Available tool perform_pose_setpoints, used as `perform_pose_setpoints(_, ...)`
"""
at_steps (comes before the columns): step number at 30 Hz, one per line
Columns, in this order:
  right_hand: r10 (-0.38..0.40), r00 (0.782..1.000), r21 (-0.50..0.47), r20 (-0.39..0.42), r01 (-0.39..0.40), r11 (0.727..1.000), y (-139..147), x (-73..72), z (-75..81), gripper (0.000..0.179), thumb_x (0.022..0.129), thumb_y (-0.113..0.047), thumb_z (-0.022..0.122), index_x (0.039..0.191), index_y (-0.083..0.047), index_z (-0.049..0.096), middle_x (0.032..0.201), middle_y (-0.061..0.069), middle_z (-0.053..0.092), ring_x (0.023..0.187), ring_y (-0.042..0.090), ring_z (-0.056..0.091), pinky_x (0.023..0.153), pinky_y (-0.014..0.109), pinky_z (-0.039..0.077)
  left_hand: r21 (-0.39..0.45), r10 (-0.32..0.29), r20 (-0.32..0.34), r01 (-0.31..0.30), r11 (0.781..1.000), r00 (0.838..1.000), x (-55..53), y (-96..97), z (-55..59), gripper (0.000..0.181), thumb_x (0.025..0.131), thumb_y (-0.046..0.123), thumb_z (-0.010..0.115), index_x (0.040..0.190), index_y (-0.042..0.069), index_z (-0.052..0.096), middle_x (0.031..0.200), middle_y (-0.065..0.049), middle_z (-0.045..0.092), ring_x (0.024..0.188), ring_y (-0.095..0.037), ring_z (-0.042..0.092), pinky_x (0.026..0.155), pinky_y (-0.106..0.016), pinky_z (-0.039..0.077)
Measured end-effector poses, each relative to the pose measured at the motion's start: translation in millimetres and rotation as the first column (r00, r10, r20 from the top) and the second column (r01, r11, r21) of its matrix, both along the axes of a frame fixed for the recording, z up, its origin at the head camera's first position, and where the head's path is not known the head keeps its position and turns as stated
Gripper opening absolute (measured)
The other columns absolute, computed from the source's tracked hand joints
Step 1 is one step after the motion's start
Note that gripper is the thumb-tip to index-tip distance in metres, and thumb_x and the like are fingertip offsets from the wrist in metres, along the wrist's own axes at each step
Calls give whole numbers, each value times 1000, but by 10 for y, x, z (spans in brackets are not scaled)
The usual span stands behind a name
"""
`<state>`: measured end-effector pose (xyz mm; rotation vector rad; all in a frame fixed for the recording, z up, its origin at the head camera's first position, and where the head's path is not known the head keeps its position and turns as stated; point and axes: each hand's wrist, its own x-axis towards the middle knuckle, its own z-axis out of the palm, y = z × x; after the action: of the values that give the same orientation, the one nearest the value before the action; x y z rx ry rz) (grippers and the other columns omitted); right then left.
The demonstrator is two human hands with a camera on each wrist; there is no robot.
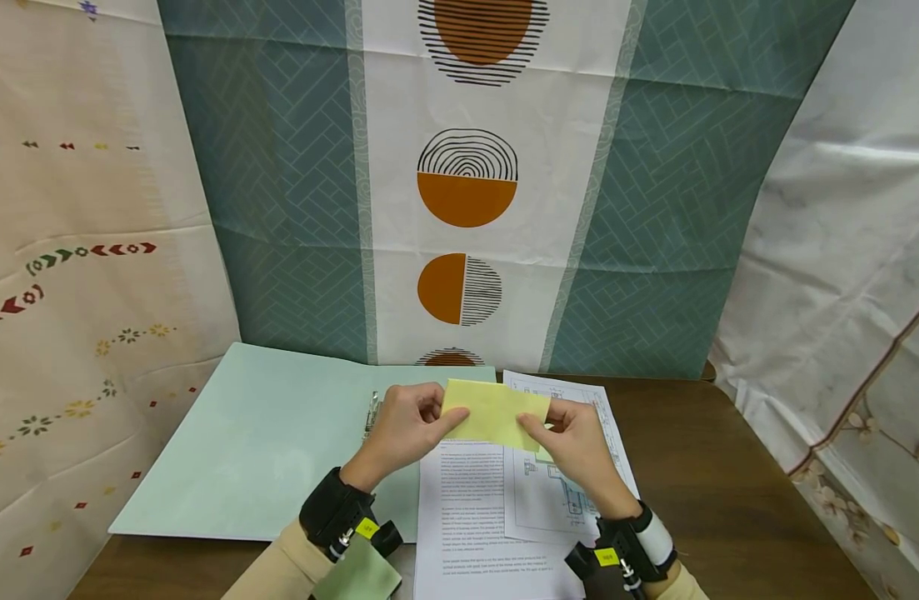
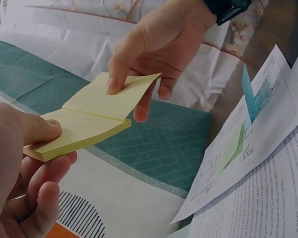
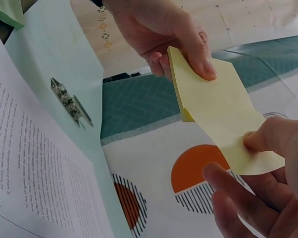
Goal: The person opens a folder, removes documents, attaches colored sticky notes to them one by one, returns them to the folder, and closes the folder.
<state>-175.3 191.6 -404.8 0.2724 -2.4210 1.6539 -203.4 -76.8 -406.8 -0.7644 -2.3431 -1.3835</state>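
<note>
My left hand (image 1: 410, 423) grips a pad of yellow sticky notes (image 2: 82, 136) between thumb and fingers. With thumb and finger my right hand (image 1: 575, 437) pinches the top yellow sheet (image 2: 102, 96), which is lifted at a fold from the pad while one edge still meets it. Both hands are raised above a printed text page (image 1: 466, 517) and a drawing sheet (image 1: 534, 517). On the drawing sheet, a blue sticky note (image 2: 248, 94) and a green sticky note (image 2: 232, 151) stand partly up from the paper.
A pale green folder (image 1: 264, 442) lies spread at the left, its metal clip (image 3: 69, 103) beside the pages. Near my left wrist is a green sticky-note pad (image 1: 362, 573). The brown table (image 1: 714, 467) extends right, with patterned cloths (image 1: 287, 167) hanging behind.
</note>
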Motion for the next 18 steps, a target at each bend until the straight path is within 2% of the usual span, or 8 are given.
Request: perform_pose_setpoints(18, 10, 1000, -23, -13, -10, 1000, 23, -4, 9, 21, 100, -3, 82, 114, 14, 81, 106, 31, 84, 74, 3, 80, 69, 19, 61, 21, 7, 7, -7, 1000, 1000, -61, -55, -30, 27, 94, 11, 92, 77, 7, 70, 64, 1, 58, 59, -1, 46, 55, -20, 35)
